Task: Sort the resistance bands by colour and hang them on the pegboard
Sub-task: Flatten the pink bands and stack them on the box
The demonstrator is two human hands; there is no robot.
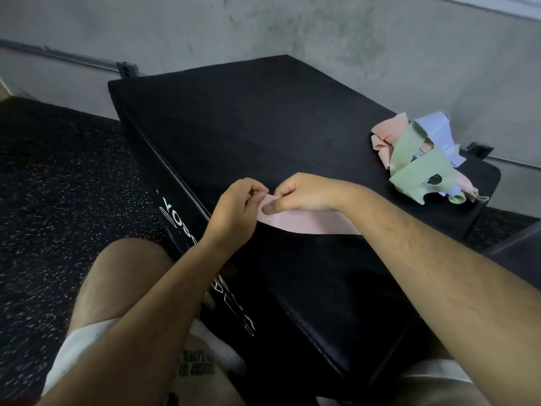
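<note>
Pinching the near end of a pink resistance band [310,223] at frame centre, the left hand [237,209] and right hand [304,191] meet, fingers curled and thumbs pressed on it. The strip runs rightward across a black padded plyo box [263,127], its far end hidden beneath the right forearm. A tangled pile of pink, green and lavender bands [424,159] lies well apart at the box's right edge; speckled rubber flooring [58,171] fills the left.

A black padded tabletop [234,127] stood against a grey wall [292,24] — white lettering [178,222] on its side. Speckled dark floor [58,171] lay beside it.
</note>
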